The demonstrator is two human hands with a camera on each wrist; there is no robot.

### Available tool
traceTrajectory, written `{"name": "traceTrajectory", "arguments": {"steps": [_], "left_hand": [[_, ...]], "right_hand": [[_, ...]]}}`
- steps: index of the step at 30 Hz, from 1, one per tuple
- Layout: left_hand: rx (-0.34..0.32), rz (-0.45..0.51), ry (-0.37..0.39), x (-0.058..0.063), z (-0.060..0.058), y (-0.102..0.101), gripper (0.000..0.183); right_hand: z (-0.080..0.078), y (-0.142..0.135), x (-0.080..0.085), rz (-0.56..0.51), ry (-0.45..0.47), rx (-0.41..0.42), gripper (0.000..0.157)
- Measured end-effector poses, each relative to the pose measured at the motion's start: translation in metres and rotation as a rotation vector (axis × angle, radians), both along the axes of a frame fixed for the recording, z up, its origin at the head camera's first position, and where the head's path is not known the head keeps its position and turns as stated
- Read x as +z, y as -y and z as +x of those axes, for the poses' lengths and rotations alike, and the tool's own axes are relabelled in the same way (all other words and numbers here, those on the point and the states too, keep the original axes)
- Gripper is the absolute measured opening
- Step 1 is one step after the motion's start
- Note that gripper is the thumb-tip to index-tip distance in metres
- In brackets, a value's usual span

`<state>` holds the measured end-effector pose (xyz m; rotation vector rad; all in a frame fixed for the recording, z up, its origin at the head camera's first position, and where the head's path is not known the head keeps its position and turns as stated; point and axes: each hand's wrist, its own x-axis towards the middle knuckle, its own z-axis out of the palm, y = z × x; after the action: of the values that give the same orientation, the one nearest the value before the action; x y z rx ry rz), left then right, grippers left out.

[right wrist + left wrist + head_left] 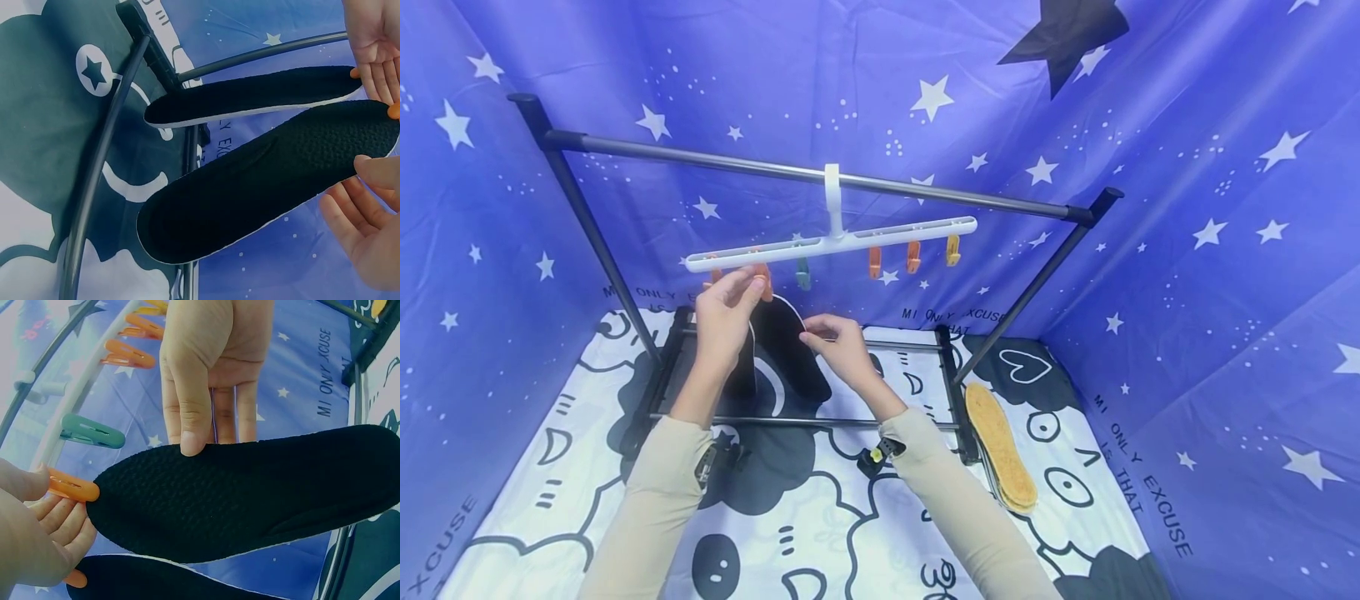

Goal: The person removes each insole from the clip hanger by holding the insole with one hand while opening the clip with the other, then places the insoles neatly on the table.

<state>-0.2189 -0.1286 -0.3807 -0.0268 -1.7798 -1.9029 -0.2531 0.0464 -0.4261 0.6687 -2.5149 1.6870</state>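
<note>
My left hand (721, 321) pinches an orange clip (74, 486) hanging from a white clip hanger (835, 243). That clip sits at the toe end of a black insole (250, 494), which has a textured front and a pale edge. Between thumb and fingers, my right hand (846, 350) pinches the side edge of the same insole. A second black insole (250, 94) hangs beside it, its tip at another orange clip (76, 578), partly hidden behind my left hand in the head view.
The hanger hooks over the top bar (700, 156) of a dark metal rack. A green clip (803, 273), more orange clips (913, 257) and a yellow clip (952, 250) hang along it. Tan insoles (1000, 446) lie stacked right of the rack on the patterned cloth.
</note>
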Motion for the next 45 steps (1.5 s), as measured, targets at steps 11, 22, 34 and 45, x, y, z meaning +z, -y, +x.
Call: {"name": "traceTrajectory", "arguments": {"steps": [11, 22, 34, 45], "left_hand": [[0.005, -0.026, 0.047, 0.005, 0.001, -0.003, 0.029], [0.0, -0.045, 0.061, 0.006, 0.0, -0.008, 0.031], [0.038, -0.086, 0.056, 0.01, -0.001, -0.012, 0.029], [0.081, -0.097, 0.031, 0.012, -0.003, -0.014, 0.028]], "right_hand": [[0.004, 0.001, -0.003, -0.052, 0.072, 0.033, 0.017], [0.006, 0.0, -0.004, -0.092, 0.104, 0.036, 0.018], [0.008, 0.001, -0.002, -0.144, 0.14, 0.04, 0.018], [0.011, 0.002, 0.0, -0.17, 0.158, 0.041, 0.019]]}}
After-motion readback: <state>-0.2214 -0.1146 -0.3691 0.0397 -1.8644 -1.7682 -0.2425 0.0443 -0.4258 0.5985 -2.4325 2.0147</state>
